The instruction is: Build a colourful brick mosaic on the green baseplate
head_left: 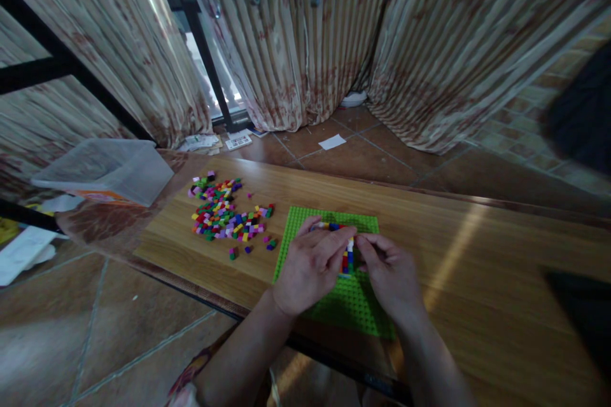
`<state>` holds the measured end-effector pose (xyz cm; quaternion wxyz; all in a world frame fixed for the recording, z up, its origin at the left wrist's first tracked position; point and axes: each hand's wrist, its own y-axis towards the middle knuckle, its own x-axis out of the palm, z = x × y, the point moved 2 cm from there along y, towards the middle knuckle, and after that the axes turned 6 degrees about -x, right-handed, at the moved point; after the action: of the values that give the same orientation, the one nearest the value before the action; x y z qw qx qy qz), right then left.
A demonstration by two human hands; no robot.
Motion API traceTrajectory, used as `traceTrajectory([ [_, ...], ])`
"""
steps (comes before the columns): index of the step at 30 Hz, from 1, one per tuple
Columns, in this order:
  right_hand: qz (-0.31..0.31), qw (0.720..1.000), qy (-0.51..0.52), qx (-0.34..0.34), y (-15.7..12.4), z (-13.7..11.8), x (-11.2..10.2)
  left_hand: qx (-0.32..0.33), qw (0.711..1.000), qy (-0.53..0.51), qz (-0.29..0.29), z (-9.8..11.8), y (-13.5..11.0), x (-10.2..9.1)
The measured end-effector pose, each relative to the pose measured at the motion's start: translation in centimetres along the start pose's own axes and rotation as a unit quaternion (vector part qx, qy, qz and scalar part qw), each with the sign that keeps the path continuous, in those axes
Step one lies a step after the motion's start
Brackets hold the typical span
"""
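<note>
A green studded baseplate (pixel 334 308) lies on the wooden table under both hands. Small coloured building bricks (pixel 348 259), among them red, blue, white and yellow, form a right-angled outline on it. My left hand (pixel 312 264) reaches over this outline with bent fingers closed on its bricks, the index fingertip at the far right corner; the palm hides part of the row. At that same corner, the thumb and index finger of my right hand (pixel 392 273) are pinched together against the bricks. Whatever sits between those fingertips is too small to make out.
Loose multicoloured bricks (pixel 229 216) lie scattered left of the baseplate on the wooden table (pixel 458 248). A clear plastic bin (pixel 107 168) stands past the table's left end. A dark object (pixel 580 311) is at the right edge. Curtains (pixel 305 44) hang behind.
</note>
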<state>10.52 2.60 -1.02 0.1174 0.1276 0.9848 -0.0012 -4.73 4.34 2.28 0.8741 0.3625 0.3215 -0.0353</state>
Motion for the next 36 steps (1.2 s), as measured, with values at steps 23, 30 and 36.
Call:
traceTrajectory([
  [23, -0.020, 1.000, -0.009, 0.004, -0.1, 0.3, 0.0, -0.087, 0.991, -0.101, 0.018, -0.2, -0.5, -0.7],
  [30, -0.016, 0.999, -0.039, 0.004, -0.2, 0.8, -0.3, -0.195, 0.972, -0.044, 0.123, -4.1, -0.5, -3.6],
  [36, -0.010, 0.993, -0.116, 0.003, 0.1, 1.7, -0.9, -0.277, 0.950, 0.067, 0.125, -9.2, -0.6, -6.9],
])
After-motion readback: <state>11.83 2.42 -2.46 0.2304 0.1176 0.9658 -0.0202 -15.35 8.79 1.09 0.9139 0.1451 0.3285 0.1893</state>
